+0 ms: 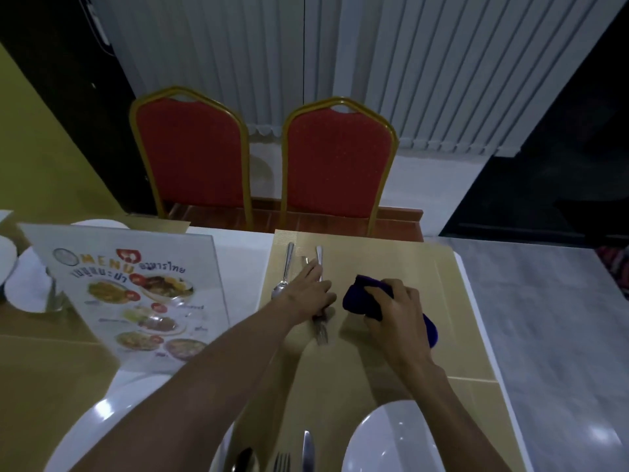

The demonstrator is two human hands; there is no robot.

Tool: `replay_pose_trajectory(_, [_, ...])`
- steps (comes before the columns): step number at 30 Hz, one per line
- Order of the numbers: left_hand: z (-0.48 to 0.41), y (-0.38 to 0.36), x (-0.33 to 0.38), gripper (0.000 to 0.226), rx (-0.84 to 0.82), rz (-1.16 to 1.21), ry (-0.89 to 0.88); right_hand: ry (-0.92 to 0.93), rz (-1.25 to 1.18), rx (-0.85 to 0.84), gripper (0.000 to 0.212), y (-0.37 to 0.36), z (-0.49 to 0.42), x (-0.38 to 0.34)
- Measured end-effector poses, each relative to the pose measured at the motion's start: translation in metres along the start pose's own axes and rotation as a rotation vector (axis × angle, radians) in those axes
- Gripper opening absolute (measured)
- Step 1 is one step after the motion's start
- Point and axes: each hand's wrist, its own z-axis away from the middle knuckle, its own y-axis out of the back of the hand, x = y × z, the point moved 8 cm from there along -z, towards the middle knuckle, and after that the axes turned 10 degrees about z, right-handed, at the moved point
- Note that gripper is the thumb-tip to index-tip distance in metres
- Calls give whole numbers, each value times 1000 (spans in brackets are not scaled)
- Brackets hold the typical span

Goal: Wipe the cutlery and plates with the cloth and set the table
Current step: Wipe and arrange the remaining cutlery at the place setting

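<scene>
On the far tan placemat lie a spoon and, right of it, a fork with its tines pointing toward me. My left hand lies over the fork's handle with fingers stretched along it; a knife seems to lie under the hand too. My right hand grips a bunched dark purple cloth on the same mat, just right of the fork. At the near edge sit a white plate, a second spoon, a second fork and a knife.
A standing menu card leans at the left. Behind it are stacked white dishes. Another white plate sits at the near left. Two red chairs stand across the table. Grey floor lies to the right.
</scene>
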Motion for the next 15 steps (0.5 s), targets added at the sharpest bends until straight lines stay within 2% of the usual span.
replay_pose_trajectory(5, [-2, -25, -9, 53, 50, 212, 70, 3, -32, 6, 61, -8, -20, -4])
replay_pose_trajectory(9, [14, -43, -16, 47, 205, 550, 294, -42, -140, 26, 62, -12, -27, -3])
replay_pose_trajectory(12, [15, -61, -22, 75, 127, 517, 337, -47, -166, 21, 62, -17, -35, -4])
replay_pose_trajectory(15, [9, -61, -35, 93, 68, 449, 381, -30, -167, 37, 59, -19, -44, -4])
